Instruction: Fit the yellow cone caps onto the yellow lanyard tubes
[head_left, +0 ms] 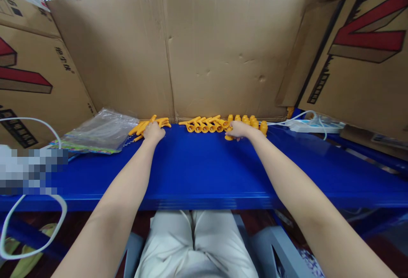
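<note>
On the left, my left hand (154, 132) rests at a pile of yellow branched plastic sticks (140, 129), its fingers curled down onto one; the fingertips are mostly hidden. My right hand (239, 129) pinches a yellow bell-shaped plastic piece (228, 137) whose round rim shows below the fingers. Between the hands lies a row of yellow funnel-like pieces (205, 129), open ends facing me and thin stems pointing back. Behind and right of my right hand stand several yellow knobbed pieces (263, 127), partly covered by the hand.
A blue table (197, 167) carries everything. Clear plastic bags (98, 131) lie at the left. Cardboard (223, 52) walls in the back and both sides. At the right sits a white power strip (314, 125) with cables. A white cable (65, 210) loops over the left front edge.
</note>
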The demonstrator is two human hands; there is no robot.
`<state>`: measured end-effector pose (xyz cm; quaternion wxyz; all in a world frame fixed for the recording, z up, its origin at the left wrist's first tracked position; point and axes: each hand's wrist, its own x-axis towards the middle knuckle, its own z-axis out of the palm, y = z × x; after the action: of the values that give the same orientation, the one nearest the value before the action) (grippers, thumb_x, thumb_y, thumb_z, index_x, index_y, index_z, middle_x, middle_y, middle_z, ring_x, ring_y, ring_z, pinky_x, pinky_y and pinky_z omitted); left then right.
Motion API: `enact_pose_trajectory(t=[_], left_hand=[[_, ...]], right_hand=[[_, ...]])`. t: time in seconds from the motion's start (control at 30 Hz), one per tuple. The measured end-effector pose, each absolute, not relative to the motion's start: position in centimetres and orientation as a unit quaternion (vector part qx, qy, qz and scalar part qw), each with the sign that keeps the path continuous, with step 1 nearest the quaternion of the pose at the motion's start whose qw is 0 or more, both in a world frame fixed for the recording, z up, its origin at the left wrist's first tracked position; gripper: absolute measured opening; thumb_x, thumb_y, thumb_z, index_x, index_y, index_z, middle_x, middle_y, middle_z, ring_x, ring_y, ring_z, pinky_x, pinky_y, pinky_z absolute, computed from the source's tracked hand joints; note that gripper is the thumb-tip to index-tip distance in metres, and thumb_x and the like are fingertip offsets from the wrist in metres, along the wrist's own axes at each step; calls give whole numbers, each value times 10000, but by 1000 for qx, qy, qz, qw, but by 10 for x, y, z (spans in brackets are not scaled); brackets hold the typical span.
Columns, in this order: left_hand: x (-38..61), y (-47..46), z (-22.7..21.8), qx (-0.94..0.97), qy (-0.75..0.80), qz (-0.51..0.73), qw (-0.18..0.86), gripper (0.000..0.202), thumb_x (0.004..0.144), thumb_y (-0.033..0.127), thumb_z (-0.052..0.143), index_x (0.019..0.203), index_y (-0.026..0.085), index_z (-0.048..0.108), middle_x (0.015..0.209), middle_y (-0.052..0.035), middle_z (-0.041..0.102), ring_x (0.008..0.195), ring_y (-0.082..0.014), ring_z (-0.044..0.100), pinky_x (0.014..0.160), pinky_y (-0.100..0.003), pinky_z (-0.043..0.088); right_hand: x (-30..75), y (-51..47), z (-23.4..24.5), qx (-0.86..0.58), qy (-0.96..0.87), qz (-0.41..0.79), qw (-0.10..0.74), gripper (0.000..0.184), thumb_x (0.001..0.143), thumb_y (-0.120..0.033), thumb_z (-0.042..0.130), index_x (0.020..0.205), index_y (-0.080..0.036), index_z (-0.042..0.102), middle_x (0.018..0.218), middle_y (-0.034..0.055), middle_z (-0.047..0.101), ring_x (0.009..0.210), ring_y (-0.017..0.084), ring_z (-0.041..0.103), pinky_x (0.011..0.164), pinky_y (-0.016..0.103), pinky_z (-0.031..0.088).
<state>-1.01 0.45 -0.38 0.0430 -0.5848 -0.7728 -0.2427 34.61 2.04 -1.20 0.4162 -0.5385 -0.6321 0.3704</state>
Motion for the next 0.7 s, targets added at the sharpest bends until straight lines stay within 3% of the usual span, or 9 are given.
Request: enact_pose_trajectory(t=[0.13,0.3,0.43,0.6,0.7], left_hand=[[-17,12,-7,-572,-757,-313,41,366,809,256,528,1132,122,636,1225,-191,641,1166,-334,584,959,-446,476],[-20,19,-8,-549,-719,-422,54,185,779,126,502,893,144,646,1020,-144,708,1033,-293,655,920,-423,507],[-11,20,-4,-595,-644,-477,68,179,756,77,479,834,161,617,982,-124,700,1022,-265,652,957,-421,488],[12,20,-3,-679,-543,-489,75,309,722,9,398,877,152,623,1041,-123,687,1052,-241,628,997,-414,458],[25,19,-7,-715,-502,-478,90,359,678,-21,406,903,163,618,1009,-89,681,1012,-225,633,974,-408,475]], right_hand=[[331,11,-11,-602,-704,273,258,341,639,-213,818,867,-192,564,702,85,652,737,311,694,648,482,572],[318,-6,3,-633,-755,139,98,306,756,-306,712,980,-149,576,731,84,677,681,245,678,631,334,527],[306,-17,12,-636,-766,12,92,327,760,-363,686,992,-144,618,929,137,695,865,279,669,700,317,487],[286,-28,13,-581,-801,-39,137,331,749,-200,657,1070,-135,603,981,111,695,862,231,651,679,267,437],[275,-32,10,-518,-840,-60,148,264,778,-152,626,1041,-142,626,1053,111,689,941,230,642,741,271,431]])
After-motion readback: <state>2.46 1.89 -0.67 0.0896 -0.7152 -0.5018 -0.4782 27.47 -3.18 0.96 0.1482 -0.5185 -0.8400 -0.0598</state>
